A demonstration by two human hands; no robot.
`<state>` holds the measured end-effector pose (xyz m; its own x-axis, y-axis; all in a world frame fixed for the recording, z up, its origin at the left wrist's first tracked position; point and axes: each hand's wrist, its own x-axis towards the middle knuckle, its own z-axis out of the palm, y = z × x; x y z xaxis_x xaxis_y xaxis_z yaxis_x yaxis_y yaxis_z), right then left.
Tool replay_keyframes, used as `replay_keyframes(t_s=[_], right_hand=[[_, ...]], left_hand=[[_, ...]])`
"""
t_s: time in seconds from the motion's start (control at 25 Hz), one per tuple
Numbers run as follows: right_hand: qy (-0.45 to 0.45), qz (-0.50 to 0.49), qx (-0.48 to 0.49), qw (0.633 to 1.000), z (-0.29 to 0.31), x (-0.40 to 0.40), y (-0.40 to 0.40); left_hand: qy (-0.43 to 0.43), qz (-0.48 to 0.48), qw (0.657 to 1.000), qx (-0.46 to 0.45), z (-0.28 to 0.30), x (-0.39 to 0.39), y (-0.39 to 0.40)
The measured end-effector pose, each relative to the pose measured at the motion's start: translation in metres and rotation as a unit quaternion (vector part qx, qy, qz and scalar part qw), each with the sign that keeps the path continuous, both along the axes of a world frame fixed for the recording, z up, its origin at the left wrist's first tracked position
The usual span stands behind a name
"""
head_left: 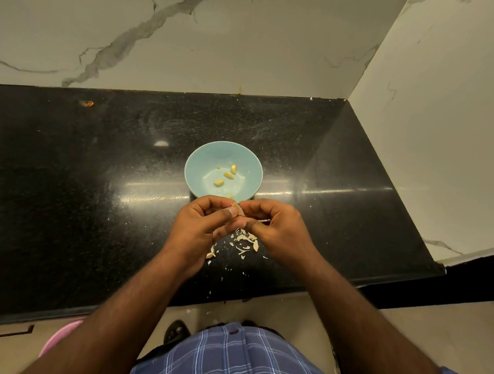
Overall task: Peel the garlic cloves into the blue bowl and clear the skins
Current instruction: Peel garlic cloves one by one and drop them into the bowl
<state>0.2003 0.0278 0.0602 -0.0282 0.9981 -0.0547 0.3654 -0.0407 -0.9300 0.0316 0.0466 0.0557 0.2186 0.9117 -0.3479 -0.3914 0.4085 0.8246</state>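
A light blue bowl (195, 166) stands on the black counter (96, 177) and holds several peeled yellow garlic cloves (228, 174). Just in front of the bowl my left hand (201, 224) and my right hand (275, 227) meet, both pinching one garlic clove (238, 209) whose pale skin shows between the fingertips. Most of that clove is hidden by my fingers. Loose garlic skins (247, 240) lie scattered on the counter beneath my hands.
A marble wall (191, 39) backs the counter and a side wall (446, 126) closes it on the right. The counter's front edge (233, 297) runs below my wrists. A pink tub (57, 337) shows on the floor at lower left.
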Motion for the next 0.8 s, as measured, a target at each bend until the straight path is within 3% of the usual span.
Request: replay_keyframes(t_s=[0.08, 0.32, 0.44, 0.64, 0.8], right_hand=[[0.025, -0.017, 0.001, 1.000, -0.001, -0.005, -0.002], [-0.101, -0.054, 0.095, 0.989, -0.004, -0.006, -0.002], [-0.118, -0.048, 0.083, 0.988, -0.001, -0.010, -0.002], [-0.002, -0.055, -0.062, 0.997, 0.013, -0.010, -0.001], [0.111, -0.079, -0.154, 0.979, 0.017, -0.010, -0.001]], left_hand=[[0.019, -0.015, 1.000, 0.001, 0.000, 0.001, 0.000], [0.049, -0.032, 0.997, 0.045, 0.000, 0.001, 0.000], [0.073, -0.029, 0.994, 0.072, -0.002, 0.001, -0.001], [0.096, -0.019, 0.988, 0.115, -0.009, -0.002, -0.004], [0.154, -0.032, 0.971, 0.178, -0.011, -0.004, -0.006]])
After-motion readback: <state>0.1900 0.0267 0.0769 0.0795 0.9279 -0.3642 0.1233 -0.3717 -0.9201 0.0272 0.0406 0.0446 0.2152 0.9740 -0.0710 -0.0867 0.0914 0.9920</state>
